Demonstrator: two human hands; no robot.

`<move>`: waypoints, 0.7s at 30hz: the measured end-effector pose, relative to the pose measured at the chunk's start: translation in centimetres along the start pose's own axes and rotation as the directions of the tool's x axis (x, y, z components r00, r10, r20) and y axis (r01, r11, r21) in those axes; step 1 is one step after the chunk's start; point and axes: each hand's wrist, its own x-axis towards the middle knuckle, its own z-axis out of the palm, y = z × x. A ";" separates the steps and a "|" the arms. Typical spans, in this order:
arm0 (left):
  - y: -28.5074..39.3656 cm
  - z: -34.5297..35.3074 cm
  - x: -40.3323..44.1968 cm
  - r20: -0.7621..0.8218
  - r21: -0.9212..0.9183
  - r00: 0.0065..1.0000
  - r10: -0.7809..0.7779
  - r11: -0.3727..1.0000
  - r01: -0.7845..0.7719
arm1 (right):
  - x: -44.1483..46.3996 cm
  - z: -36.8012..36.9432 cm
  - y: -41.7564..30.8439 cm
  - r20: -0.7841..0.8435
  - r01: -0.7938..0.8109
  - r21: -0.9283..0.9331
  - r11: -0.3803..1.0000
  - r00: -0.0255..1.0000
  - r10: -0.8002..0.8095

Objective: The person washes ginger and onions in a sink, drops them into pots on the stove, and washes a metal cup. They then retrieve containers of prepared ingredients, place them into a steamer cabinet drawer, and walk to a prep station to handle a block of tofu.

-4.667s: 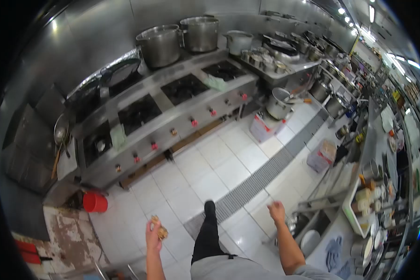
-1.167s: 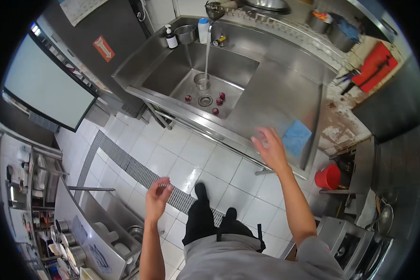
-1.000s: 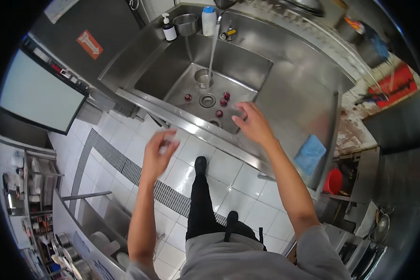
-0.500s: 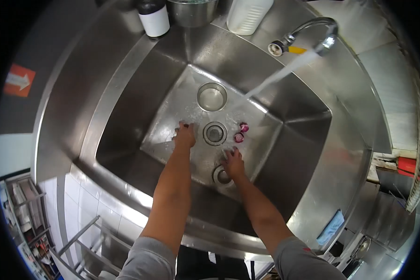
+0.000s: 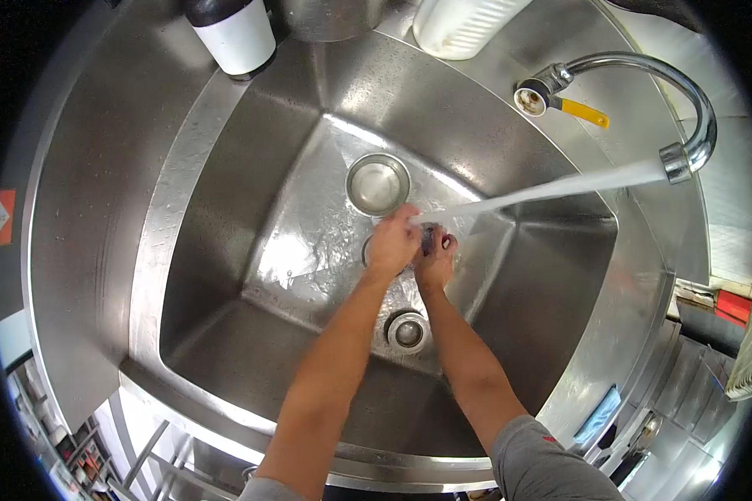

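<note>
My left hand (image 5: 393, 244) and my right hand (image 5: 435, 257) are close together over the sink floor, where the water stream (image 5: 551, 192) meets them. The right hand's fingers are curled round a dark purple red onion piece (image 5: 429, 240). The left hand's fingers are bent in beside it; what they grip, if anything, is hidden. Just beyond the left hand stands a round metal bowl (image 5: 350, 185) with water in it. The drain shows only in part behind the hands. Nearer to me lies a small round metal strainer (image 5: 409, 333).
The deep steel sink (image 5: 251, 351) surrounds both hands. A curved faucet (image 5: 700, 108) with a yellow lever (image 5: 585, 113) runs at the right. Along the back edge stand a dark bottle with a white label (image 5: 238, 42), a metal pot (image 5: 330, 18) and a white plastic container (image 5: 459, 25).
Both hands have come together under the stream, the left moving right and the right moving up. The two red onion pieces no longer lie on the sink floor; one shows in my right hand.
</note>
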 end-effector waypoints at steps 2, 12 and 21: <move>0.1 2.7 0.9 0.221 -0.311 0.955 -0.199 0.913 0.263 | -1.0 1.3 1.9 -0.047 0.075 0.058 0.995 0.996 -0.073; -1.6 -1.2 0.2 0.378 -0.745 0.750 -0.543 0.302 0.594 | 5.5 -2.4 0.8 0.332 -0.256 0.712 0.653 0.943 0.007; 7.6 -4.8 4.5 0.074 -0.634 0.889 -0.452 0.666 0.392 | 1.0 -12.4 -11.5 0.419 -0.430 0.896 -0.107 0.901 -0.110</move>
